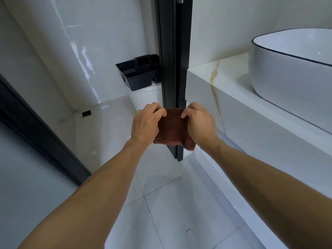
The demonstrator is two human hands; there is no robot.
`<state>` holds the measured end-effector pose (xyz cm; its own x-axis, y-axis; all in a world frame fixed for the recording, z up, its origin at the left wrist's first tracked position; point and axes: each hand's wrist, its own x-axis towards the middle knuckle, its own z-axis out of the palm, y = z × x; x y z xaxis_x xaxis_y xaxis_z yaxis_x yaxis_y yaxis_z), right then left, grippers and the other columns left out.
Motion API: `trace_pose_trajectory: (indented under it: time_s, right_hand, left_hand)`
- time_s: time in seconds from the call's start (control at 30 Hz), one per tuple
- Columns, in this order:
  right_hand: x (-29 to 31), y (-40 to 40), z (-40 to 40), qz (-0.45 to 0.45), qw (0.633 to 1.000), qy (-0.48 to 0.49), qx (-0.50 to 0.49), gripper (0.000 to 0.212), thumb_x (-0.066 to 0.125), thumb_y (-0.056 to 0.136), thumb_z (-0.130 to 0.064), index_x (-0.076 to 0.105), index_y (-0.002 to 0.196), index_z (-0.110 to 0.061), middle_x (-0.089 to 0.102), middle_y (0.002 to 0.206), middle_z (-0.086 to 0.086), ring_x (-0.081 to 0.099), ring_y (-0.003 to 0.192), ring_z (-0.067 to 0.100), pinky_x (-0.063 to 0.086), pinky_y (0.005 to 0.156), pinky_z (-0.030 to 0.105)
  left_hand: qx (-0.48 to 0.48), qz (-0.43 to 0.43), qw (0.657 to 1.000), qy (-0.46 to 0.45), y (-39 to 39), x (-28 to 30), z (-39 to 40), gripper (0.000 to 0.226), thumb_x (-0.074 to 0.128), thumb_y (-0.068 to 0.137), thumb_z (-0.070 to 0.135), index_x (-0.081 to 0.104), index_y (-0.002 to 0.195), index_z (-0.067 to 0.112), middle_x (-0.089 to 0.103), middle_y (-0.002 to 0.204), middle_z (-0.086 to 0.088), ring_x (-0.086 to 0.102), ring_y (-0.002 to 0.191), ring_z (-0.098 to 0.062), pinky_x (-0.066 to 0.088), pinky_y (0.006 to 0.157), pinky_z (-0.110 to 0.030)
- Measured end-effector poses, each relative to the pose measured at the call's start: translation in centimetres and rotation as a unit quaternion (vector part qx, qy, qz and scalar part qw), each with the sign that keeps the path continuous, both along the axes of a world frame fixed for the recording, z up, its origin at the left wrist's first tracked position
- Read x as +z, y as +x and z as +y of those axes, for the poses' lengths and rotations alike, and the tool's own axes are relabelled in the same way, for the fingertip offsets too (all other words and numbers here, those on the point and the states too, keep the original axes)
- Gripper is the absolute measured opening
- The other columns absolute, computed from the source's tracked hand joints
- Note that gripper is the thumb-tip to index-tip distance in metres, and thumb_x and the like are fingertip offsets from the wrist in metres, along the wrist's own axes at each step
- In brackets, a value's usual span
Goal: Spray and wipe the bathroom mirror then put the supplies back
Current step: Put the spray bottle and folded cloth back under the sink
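Observation:
A folded brown cloth (172,128) hangs in the air in front of me, held between both hands. My left hand (146,123) pinches its upper left corner and my right hand (200,122) pinches its upper right corner. Behind the cloth, a black plastic caddy (139,72) sits on top of the white toilet tank (143,96), partly hidden by a dark vertical door frame (173,69). No spray bottle and no mirror are in view.
A white marble counter (224,83) with a white vessel basin (291,69) runs along the right. A dark door edge (41,133) slants on the left. Pale floor tiles (170,212) lie below my arms.

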<state>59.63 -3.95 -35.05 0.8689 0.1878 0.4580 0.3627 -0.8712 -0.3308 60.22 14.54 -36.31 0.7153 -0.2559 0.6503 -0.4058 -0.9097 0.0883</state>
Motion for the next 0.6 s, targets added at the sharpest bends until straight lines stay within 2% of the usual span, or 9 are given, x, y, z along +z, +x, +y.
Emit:
trace_pose_trajectory:
  time_s: [0.1, 0.17, 0.23, 0.43, 0.6]
  right_hand:
    - [-3.2, 1.0, 0.6, -0.022, 0.999, 0.035, -0.010, 0.028, 0.052, 0.086, 0.005, 0.072, 0.099, -0.009, 0.062, 0.109, 0.009, 0.059, 0.096, 0.029, 0.033, 0.071, 0.027]
    - [-5.8, 1.3, 0.8, -0.037, 0.998, 0.044, -0.020, 0.033, 0.050, 0.082, 0.010, 0.072, 0.099, -0.008, 0.061, 0.107, 0.008, 0.059, 0.095, 0.029, 0.035, 0.068, 0.029]
    - [-8.4, 1.4, 0.8, -0.047, 0.998, 0.041, -0.025, 0.037, 0.048, 0.080, 0.012, 0.071, 0.100, -0.008, 0.060, 0.107, 0.007, 0.058, 0.095, 0.030, 0.036, 0.068, 0.029]
    - [-14.9, 1.0, -0.5, -0.046, 0.997, 0.023, -0.051, 0.035, 0.049, 0.084, 0.004, 0.071, 0.107, -0.009, 0.059, 0.111, 0.006, 0.058, 0.098, 0.030, 0.039, 0.071, 0.029]
    - [-19.0, -0.6, -3.7, -0.006, 0.993, 0.020, -0.112, 0.038, 0.050, 0.082, 0.006, 0.071, 0.109, -0.011, 0.059, 0.109, 0.004, 0.058, 0.096, 0.028, 0.034, 0.072, 0.026]
  left_hand:
    - [-0.001, -0.032, 0.999, -0.019, 1.3, -3.4, 0.2, 0.026, 0.053, 0.083, -0.007, 0.069, 0.096, 0.009, 0.065, 0.098, -0.010, 0.061, 0.082, -0.031, 0.051, 0.066, -0.040]
    - [-0.008, -0.040, 0.999, -0.033, 2.1, -6.0, 0.3, 0.035, 0.036, 0.084, 0.005, 0.068, 0.096, 0.009, 0.065, 0.098, -0.010, 0.060, 0.084, -0.031, 0.050, 0.069, -0.041]
    - [-0.018, -0.054, 0.998, -0.040, 2.7, -8.7, 0.3, 0.041, 0.030, 0.083, 0.011, 0.068, 0.096, 0.009, 0.064, 0.099, -0.010, 0.060, 0.086, -0.031, 0.048, 0.071, -0.041]
    - [-0.059, -0.075, 0.994, -0.060, 4.8, -15.2, -1.0, 0.038, 0.033, 0.078, 0.002, 0.066, 0.093, 0.011, 0.062, 0.098, -0.006, 0.057, 0.087, -0.027, 0.045, 0.075, -0.039]
    - [-0.132, -0.066, 0.987, -0.066, 6.0, -19.8, -4.6, 0.035, 0.046, 0.077, -0.014, 0.066, 0.091, 0.012, 0.062, 0.099, -0.005, 0.056, 0.089, -0.026, 0.044, 0.075, -0.038]
